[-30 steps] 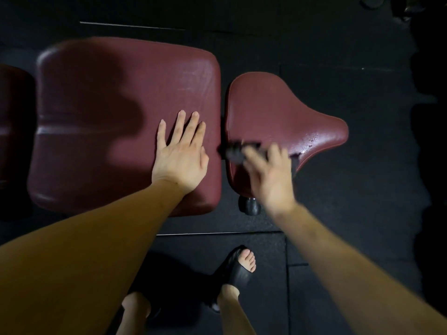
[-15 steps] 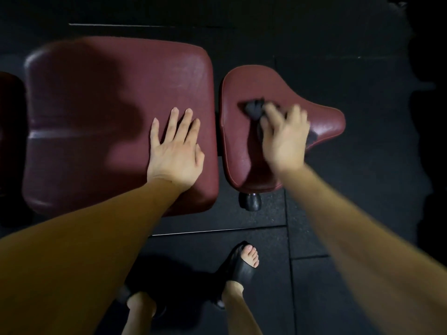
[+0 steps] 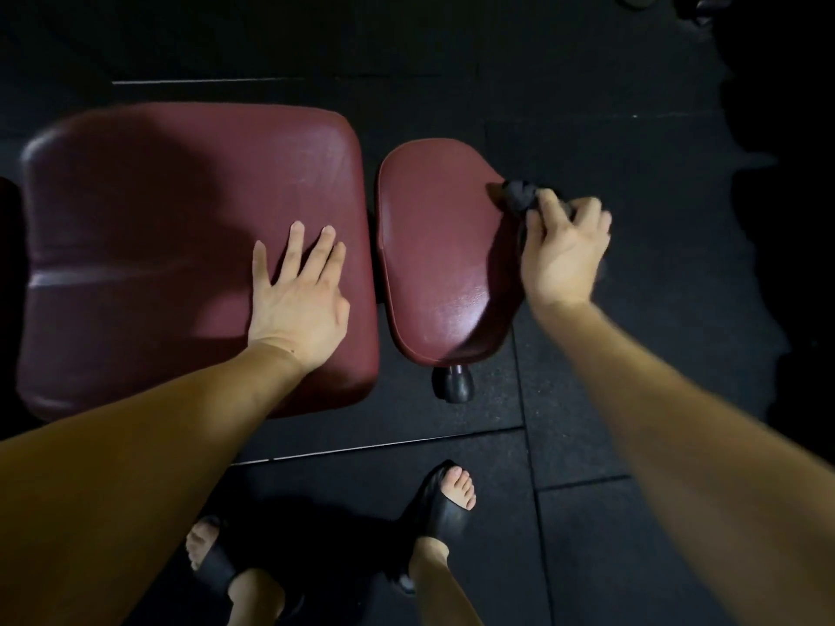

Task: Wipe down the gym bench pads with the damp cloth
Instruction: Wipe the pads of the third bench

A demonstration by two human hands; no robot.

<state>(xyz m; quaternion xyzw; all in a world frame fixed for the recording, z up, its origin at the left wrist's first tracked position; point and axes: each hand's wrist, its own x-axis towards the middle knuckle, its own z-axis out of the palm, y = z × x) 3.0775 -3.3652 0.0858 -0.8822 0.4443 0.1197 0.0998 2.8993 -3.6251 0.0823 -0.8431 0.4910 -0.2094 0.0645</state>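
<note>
Bench pads first: the big maroon back pad (image 3: 180, 246) has the left hand (image 3: 298, 305) resting flat on it, fingers straight (palm down) – beside it sits the smaller seat pad (image 3: 443, 264). At its far right edge, the right hand (image 3: 565, 255) grips a bunched dark cloth (image 3: 519, 196).

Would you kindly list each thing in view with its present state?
Large pad: left hand rests flat on it.
Small pad: glossy, cloth at its far right edge.
Dark cloth: bunched, gripped by right hand.
Knob: under the small pad.
</note>
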